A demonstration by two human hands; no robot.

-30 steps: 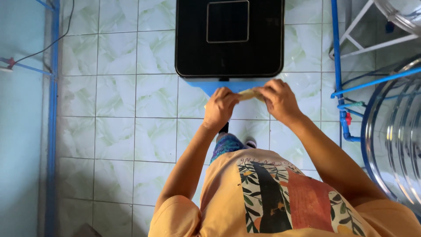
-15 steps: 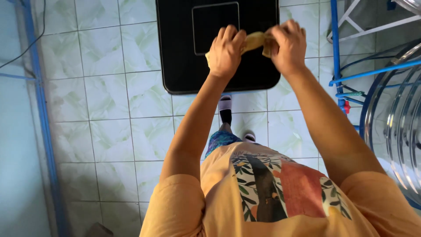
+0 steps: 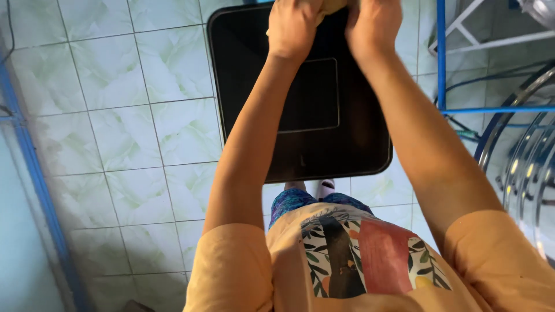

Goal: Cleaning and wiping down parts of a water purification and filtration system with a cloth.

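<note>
Both hands have risen to the frame's top edge; my left hand (image 3: 293, 26) and right hand (image 3: 373, 23) pinch a yellowish cloth (image 3: 332, 6) above the black bin lid (image 3: 300, 144), over green floor tiles (image 3: 115, 133).

Pale green marbled tiles (image 3: 121, 133) covered the floor. A black square-topped bin (image 3: 324, 127) stood on them. Blue pipes (image 3: 442, 58) and a shiny steel tank (image 3: 529, 173) lined the right side.

Small tan object (image 3: 332, 6) — pinched high, mostly hidden.
</note>
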